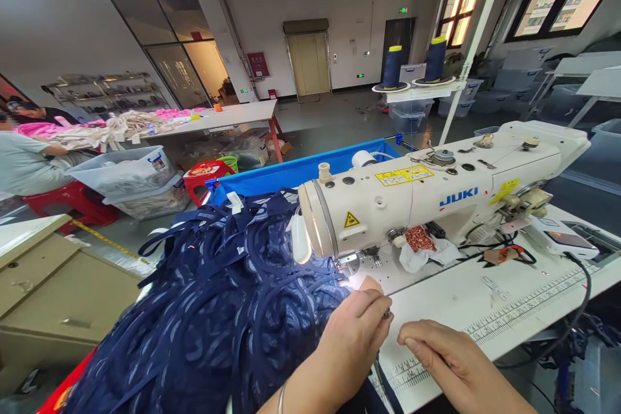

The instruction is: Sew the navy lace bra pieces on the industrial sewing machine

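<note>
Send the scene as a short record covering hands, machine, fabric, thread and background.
Left hand: fingers curled, beside the navy fabric pile; grip unclear
Right hand: fingers bent, hiding part of the printed ruler; grip unclear
Machine: white JUKI sewing machine, needle area lit
Fabric: navy, with straps, heaped left of the machine head
Thread: two navy cones on a stand
Background: person in a pale shirt, seated on a red stool
</note>
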`<state>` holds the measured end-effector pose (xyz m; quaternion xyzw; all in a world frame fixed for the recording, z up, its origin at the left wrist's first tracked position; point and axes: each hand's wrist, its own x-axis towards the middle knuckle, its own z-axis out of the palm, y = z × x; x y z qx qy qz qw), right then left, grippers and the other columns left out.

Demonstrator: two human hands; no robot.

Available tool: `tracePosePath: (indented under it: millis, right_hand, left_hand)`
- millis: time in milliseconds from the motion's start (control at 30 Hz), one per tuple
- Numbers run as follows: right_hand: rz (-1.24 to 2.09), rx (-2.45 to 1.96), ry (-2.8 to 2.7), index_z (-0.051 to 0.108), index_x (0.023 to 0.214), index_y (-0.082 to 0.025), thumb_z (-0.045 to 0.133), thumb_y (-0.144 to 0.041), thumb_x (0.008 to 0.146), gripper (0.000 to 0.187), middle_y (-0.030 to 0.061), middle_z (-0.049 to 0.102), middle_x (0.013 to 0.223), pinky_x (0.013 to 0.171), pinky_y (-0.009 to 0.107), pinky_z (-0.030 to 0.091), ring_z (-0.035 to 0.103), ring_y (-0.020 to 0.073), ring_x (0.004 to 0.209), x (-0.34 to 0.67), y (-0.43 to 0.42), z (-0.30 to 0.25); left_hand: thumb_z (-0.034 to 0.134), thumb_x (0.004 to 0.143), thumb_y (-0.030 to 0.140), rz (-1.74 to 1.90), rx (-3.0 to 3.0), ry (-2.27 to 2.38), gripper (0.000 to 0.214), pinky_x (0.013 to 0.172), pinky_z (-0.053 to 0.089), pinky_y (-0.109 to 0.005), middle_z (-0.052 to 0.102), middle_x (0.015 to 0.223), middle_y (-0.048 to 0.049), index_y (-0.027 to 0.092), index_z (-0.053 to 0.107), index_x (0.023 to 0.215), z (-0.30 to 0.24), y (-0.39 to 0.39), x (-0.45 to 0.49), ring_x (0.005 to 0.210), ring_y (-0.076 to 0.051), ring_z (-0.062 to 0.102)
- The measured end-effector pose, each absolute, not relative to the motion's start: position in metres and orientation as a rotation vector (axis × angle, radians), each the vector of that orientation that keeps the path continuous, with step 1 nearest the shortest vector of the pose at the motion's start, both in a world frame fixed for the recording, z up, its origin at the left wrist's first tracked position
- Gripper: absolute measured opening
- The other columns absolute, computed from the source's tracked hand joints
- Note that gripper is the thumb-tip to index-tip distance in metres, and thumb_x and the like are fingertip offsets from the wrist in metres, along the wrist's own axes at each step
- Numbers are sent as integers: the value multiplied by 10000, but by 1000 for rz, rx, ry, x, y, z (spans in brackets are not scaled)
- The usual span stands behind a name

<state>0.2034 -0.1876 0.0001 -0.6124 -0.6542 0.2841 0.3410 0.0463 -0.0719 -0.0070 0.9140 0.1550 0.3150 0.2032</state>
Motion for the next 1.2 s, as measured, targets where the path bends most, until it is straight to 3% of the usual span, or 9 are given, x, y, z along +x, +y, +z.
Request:
tracePosePath:
  millis: [167, 400, 600, 733, 833, 933, 1033, 1200]
  right_hand:
    - [893, -1605, -1512, 542, 877, -267, 341, -440, 969, 280, -44, 542, 788, 646, 180, 385, 496, 105, 705, 215, -192, 2]
    - [954, -1745, -1354, 547, 921, -266, 340, -557, 937, 357, -15, 543, 898, 719, 215, 377, 486, 147, 824, 241, -189, -11]
    - [817, -1773, -1428, 586, 837, -238, 386, -518, 937, 358, -7, 461, 822, 731, 256, 362, 479, 144, 787, 268, -186, -9]
    - [739, -1869, -1497, 595, 821, -223, 393, -471, 942, 342, 6, 495, 836, 737, 278, 391, 504, 153, 799, 303, -195, -12]
    - [530, -1976, -1478, 597, 838, -209, 364, -449, 950, 353, 34, 556, 866, 794, 308, 435, 548, 175, 854, 347, -202, -25]
    - [90, -2102, -1462, 528, 1156, -194, 285, -382, 975, 356, 94, 569, 1164, 968, 362, 408, 522, 200, 1099, 400, -205, -43]
    - [-123, -2164, -1579, 526, 1202, -167, 274, -326, 960, 384, 144, 532, 1276, 1013, 435, 378, 485, 256, 1184, 444, -202, -57]
    - [-337, -2143, -1788, 629, 1094, -189, 418, -302, 897, 309, 119, 638, 1103, 870, 478, 435, 576, 305, 997, 468, -199, -67]
  left_hand:
    - [493, 917, 139, 832, 2455, 467, 280, 867, 528, -312, 624, 1059, -81, 178, 531, 1192, -8, -71, 45, 961, -182, 601]
    - [512, 903, 103, 851, 2273, 482, 225, 918, 483, -237, 606, 1052, -57, 195, 584, 1095, -3, -67, 46, 1016, -148, 586]
    - [436, 945, 168, 836, 2261, 517, 262, 826, 522, -208, 629, 1005, -37, 248, 576, 1151, -11, -65, 45, 907, -129, 625]
    - [387, 965, 242, 923, 2219, 572, 257, 787, 561, -220, 649, 978, -38, 255, 576, 1139, -15, -65, 50, 875, -140, 645]
    - [359, 971, 248, 976, 2220, 567, 264, 808, 576, -244, 657, 942, -32, 257, 576, 1120, -17, -66, 53, 870, -144, 655]
    - [319, 978, 213, 1036, 2245, 483, 281, 799, 579, -221, 661, 942, -34, 254, 561, 1115, -20, -68, 55, 885, -133, 660]
    - [284, 986, 199, 1054, 2299, 410, 296, 803, 565, -190, 658, 960, -40, 248, 553, 1101, -22, -68, 55, 909, -117, 652]
    - [465, 944, 239, 961, 2447, 579, 196, 721, 567, -253, 654, 878, -10, 240, 519, 1132, -18, -64, 48, 751, -143, 641]
